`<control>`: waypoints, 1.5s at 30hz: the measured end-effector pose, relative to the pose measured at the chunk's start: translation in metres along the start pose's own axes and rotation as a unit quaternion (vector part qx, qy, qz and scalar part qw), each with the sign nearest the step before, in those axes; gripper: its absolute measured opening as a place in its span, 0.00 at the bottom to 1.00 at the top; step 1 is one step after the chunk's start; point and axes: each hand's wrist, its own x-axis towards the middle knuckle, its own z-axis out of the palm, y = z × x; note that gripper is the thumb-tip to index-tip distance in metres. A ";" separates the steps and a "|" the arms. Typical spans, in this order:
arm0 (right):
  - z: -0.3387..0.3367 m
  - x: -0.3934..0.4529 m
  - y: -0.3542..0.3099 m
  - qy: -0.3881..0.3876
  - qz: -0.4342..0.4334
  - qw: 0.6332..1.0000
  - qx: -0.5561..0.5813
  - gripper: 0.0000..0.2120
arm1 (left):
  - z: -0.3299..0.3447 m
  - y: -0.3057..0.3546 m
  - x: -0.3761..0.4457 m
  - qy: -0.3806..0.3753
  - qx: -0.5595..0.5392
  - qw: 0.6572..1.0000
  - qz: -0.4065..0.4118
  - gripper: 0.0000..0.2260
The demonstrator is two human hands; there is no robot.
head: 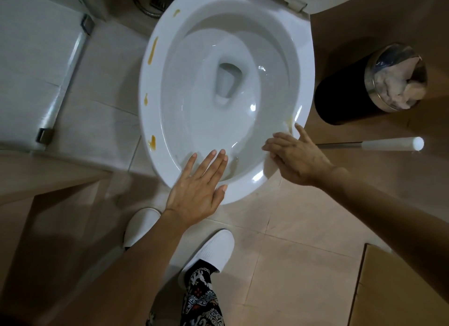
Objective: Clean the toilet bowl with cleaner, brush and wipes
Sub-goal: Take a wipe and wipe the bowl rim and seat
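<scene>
The toilet bowl stands open, with yellow stains on its rim. The left hand lies flat on the front rim, fingers straight. The right hand presses a white wipe on the rim with nearly straight fingers.

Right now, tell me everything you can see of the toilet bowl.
The toilet bowl is glossy white, ceramic by the look, oval, seen from above with its rim bare. Yellow-orange smears dot the rim's left side and far edge; a faint one sits by the right hand. Water lies in the bottom around the drain opening. The left hand lies flat over the near rim; the right hand presses something white on the near right rim.
</scene>
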 end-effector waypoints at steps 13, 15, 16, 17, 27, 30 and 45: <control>0.020 -0.012 -0.039 0.050 0.039 0.997 0.037 0.26 | -0.005 -0.004 -0.018 -0.022 -0.008 0.999 -0.042 0.27; 0.025 -0.014 -0.062 0.055 0.017 0.997 0.046 0.22 | -0.005 -0.010 -0.029 -0.019 -0.017 0.999 -0.045 0.27; 0.028 -0.015 -0.073 0.063 0.005 0.996 0.056 0.20 | -0.005 -0.014 -0.035 -0.013 -0.024 0.998 -0.048 0.27; 0.031 -0.015 -0.081 0.071 -0.002 0.995 0.068 0.20 | -0.005 -0.018 -0.041 -0.007 -0.028 0.998 -0.049 0.27; 0.031 -0.014 -0.101 0.078 0.049 0.991 0.094 0.21 | -0.004 -0.030 -0.057 0.003 -0.028 0.999 -0.042 0.27; 0.033 -0.009 -0.123 0.078 0.025 0.990 0.119 0.23 | -0.005 -0.031 -0.057 0.000 -0.024 0.999 -0.038 0.27; 0.038 -0.019 -0.141 0.073 0.026 0.985 0.153 0.24 | -0.002 -0.032 -0.057 -0.010 -0.010 0.999 -0.032 0.27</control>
